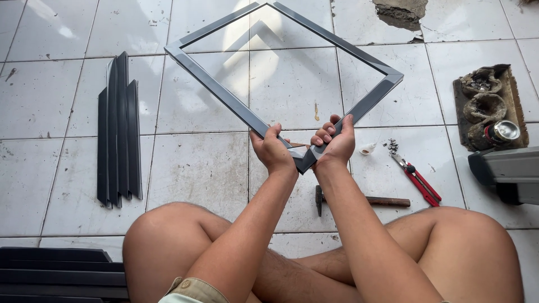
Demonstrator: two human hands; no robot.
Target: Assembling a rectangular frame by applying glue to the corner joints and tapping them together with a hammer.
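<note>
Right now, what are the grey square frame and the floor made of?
Grey square frame: likely aluminium profile, smooth satin grey coat, mitred corners; both hands grip its near corner. A clear glossy pane inside looks like glass, showing reflections. Floor: glazed white ceramic tiles, scuffed, dark grout lines.

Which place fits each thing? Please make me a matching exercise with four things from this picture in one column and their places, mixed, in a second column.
Things:
1. grey square frame
2. hammer
3. red-handled pliers
4. stack of dark profile strips

Places:
A. on the tiles at the far left, lying side by side
B. held at its near corner by the left hand and the right hand
C. on the tiles below the right wrist, next to the knee
D. on the tiles to the right of the hands, by a small heap of screws

Pairs: 1-B, 2-C, 3-D, 4-A
</note>
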